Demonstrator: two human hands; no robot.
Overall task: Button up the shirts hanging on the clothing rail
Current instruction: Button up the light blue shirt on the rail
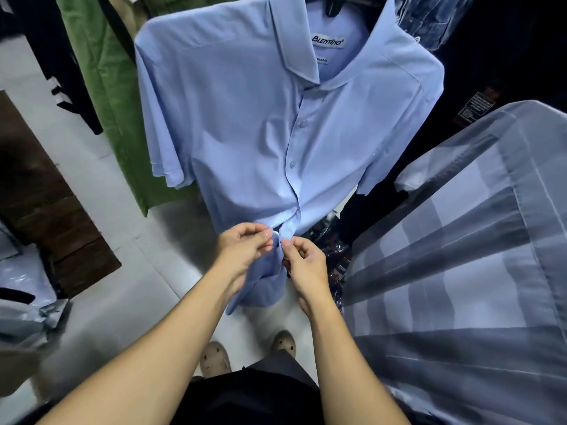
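Note:
A light blue short-sleeved shirt (245,124) hangs in front of me on a black hanger (333,7). Its placket is closed down the middle, with two buttons (302,124) showing. Low on the front, my left hand (245,250) pinches the left edge of the placket between thumb and fingers. My right hand (306,262) pinches the right edge just beside it, fingertips nearly touching. The fabric bunches between both hands, and the button there is hidden by my fingers.
A grey and blue checked shirt (460,271) hangs close on the right. A green garment (101,96) and dark clothes hang on the left. Dark garments fill the back right. A brown wooden piece (46,204) and plastic bags (21,302) lie on the pale floor.

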